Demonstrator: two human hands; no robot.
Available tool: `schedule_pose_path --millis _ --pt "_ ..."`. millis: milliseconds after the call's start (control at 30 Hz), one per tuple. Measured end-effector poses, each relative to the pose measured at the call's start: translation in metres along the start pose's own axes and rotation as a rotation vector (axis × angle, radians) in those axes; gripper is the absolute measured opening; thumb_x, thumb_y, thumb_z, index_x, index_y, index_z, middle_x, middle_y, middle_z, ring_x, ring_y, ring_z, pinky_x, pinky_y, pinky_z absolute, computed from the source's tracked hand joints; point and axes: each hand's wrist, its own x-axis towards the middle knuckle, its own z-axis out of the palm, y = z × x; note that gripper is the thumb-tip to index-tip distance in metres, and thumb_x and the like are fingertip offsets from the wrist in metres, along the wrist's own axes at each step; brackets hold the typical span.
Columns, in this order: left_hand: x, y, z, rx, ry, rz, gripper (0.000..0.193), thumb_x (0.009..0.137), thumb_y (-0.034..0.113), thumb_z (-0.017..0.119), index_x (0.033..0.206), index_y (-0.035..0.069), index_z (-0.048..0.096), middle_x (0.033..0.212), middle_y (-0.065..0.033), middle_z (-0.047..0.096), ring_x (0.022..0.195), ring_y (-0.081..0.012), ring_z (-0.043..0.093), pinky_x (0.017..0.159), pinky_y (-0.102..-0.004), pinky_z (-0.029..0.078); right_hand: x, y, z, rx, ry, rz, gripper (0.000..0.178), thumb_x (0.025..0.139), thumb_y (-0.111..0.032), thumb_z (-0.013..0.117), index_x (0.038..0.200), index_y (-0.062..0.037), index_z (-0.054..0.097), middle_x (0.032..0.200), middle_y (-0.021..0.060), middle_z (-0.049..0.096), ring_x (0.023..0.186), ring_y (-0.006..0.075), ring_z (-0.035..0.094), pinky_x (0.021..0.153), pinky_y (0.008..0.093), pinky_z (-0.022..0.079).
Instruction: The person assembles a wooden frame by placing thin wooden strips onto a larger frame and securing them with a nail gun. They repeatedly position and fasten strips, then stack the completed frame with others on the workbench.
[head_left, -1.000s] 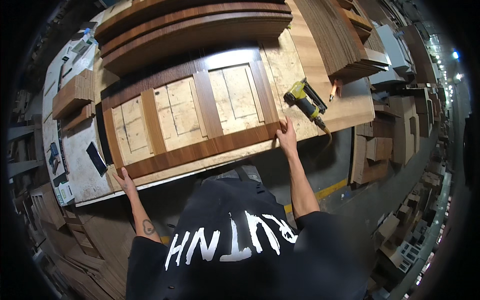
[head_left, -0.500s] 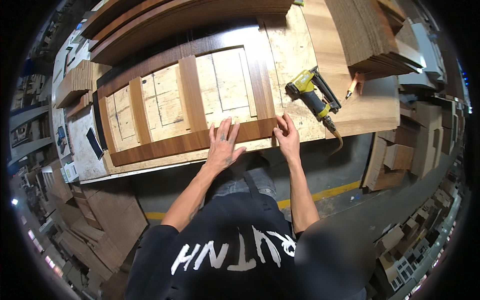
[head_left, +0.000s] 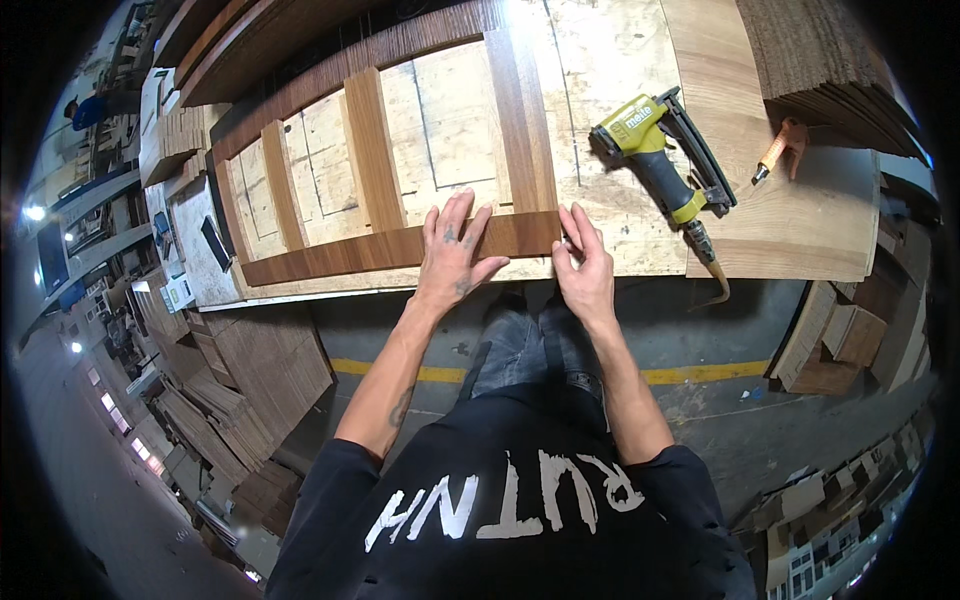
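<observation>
A brown wooden frame with several crosspieces lies flat on the workbench [head_left: 640, 240]. Its near rail [head_left: 345, 252] runs along the bench's front edge. Across this rail, toward its right end, my left hand [head_left: 450, 258] rests with fingers spread and thumb at the near edge. My right hand [head_left: 586, 268] is at the rail's right end, fingers stretched out and thumb apart, touching the corner where the rail meets the right upright [head_left: 525, 130]. Whether something small lies between those fingers is hard to see. To the right lies a yellow-green and black pneumatic nail gun [head_left: 660, 150] with its hose fitting.
An orange air blow gun [head_left: 780, 150] lies right of the nail gun. Stacked boards [head_left: 825, 70] stand at the back right, long dark boards [head_left: 270, 45] at the back left. Panels [head_left: 255, 375] lean below the bench's left side. A yellow line [head_left: 700, 374] crosses the floor.
The view has shifted, so the bench and tools appear displaced. Both hands stay at the near rail; the right hand's fingers are straighter at the corner. The frame stays in place on the bench.
</observation>
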Motion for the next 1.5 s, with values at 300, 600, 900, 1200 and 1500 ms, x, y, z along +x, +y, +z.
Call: schedule_pose_path --millis 300,600,900,1200,1500 --pt "-0.003 -0.005 0.0 0.019 -0.004 -0.008 0.085 0.078 0.044 0.083 0.149 0.012 0.048 0.159 -0.0167 0.036 0.146 -0.0375 0.034 0.119 -0.0593 0.024 -0.001 0.001 -0.003 0.011 -0.062 0.015 0.06 0.097 -0.003 0.057 0.153 0.0039 0.036 0.145 0.0114 0.061 0.123 0.0183 0.062 0.103 0.0311 0.05" --pt "-0.004 -0.003 0.001 0.008 0.016 0.001 0.086 0.079 0.044 0.082 0.151 0.016 0.045 0.16 -0.0159 0.034 0.147 -0.0381 0.033 0.12 -0.0602 0.023 0.005 0.002 -0.016 -0.015 -0.183 0.008 0.067 0.095 -0.001 0.056 0.156 0.0025 0.029 0.142 0.0167 0.061 0.127 0.028 0.061 0.102 0.0344 0.051" --pt "-0.005 -0.004 0.004 0.004 0.014 0.0 0.086 0.08 0.046 0.081 0.153 0.019 0.044 0.161 -0.0156 0.032 0.147 -0.0389 0.033 0.12 -0.0614 0.023 0.005 0.013 -0.026 0.108 -0.225 -0.037 0.068 0.103 -0.005 0.052 0.162 -0.0025 0.018 0.147 0.0148 0.058 0.122 0.0176 0.058 0.098 0.0288 0.049" --pt "-0.005 -0.001 0.004 -0.004 0.012 -0.004 0.083 0.082 0.046 0.079 0.151 0.017 0.045 0.159 -0.0178 0.033 0.147 -0.0385 0.031 0.12 -0.061 0.021 0.02 0.019 -0.035 0.212 -0.291 0.036 0.07 0.096 0.005 0.045 0.161 -0.0015 0.019 0.143 0.0169 0.06 0.113 0.0183 0.063 0.098 0.0299 0.052" --pt "-0.006 -0.004 0.003 -0.041 0.008 -0.004 0.08 0.083 0.046 0.078 0.15 0.016 0.046 0.159 -0.0176 0.034 0.148 -0.037 0.03 0.121 -0.0601 0.021 0.016 0.021 -0.034 0.181 -0.318 0.01 0.07 0.102 0.001 0.05 0.162 -0.0024 0.014 0.148 0.0161 0.056 0.12 0.0173 0.059 0.104 0.0314 0.049"
